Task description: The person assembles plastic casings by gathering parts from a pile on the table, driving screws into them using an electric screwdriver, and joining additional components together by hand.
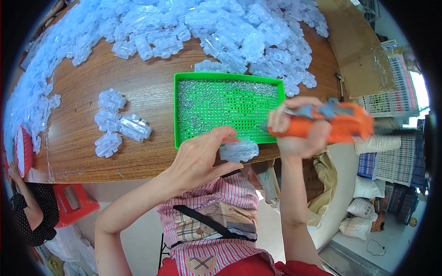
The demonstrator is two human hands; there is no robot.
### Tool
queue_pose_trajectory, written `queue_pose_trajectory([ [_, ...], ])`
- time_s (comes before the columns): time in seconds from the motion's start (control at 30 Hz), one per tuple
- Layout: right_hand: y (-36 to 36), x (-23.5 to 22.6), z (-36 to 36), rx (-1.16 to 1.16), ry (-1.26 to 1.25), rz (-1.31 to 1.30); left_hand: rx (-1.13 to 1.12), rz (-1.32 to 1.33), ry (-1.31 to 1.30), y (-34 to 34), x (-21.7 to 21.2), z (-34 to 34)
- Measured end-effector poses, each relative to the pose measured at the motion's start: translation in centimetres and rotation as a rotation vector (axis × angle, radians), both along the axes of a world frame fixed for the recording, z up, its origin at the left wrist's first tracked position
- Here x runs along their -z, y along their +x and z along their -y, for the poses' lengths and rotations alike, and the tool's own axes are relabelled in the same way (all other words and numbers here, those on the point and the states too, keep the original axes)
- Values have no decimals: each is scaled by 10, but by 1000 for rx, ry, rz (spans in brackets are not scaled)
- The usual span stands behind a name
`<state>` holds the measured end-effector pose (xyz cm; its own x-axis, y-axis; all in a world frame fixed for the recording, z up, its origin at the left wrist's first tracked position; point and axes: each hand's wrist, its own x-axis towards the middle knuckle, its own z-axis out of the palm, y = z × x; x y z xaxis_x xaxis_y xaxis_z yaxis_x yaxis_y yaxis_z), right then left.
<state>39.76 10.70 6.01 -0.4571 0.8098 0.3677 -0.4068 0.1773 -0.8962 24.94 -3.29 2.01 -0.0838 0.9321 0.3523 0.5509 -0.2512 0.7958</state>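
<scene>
Steadying the clear plastic part (240, 151) looks like the key to this step. It sits at the bench's (156, 73) front edge, just by the near wall of the green tray (176, 110). The left hand (200, 154) has its thumb and forefinger curved around the part's left end; whether they pinch it firmly, I cannot tell. A snug hold from both sides, fingertips clear of the tool's line, would probably stop it twisting or sliding off the edge.

The right hand's (299, 135) fingers are wrapped around an orange power tool (343, 126), its tip pointing left over the tray's near right corner. Blur hides whether the tip carries one of the small metal fasteners (198, 94), so a check seems wise. Standing the tool square to the part before pressing, then using light, even force, should spare the plastic from cracking.
</scene>
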Motion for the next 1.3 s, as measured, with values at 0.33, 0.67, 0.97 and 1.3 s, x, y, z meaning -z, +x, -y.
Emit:
queue_pose_trajectory([
  [0.33,1,-61,51,-316,163,-78,13,37,-4,-2,1,0],
  [0.67,-8,-47,56,-302,-3,-112,18,59,52,-1,0,0],
  [0.97,-9,-42,49,-334,78,-31,29,67,79,-1,0,-5],
  [1.3,-23,-56,36,-194,65,-137,-10,52,103,-2,0,-1],
])
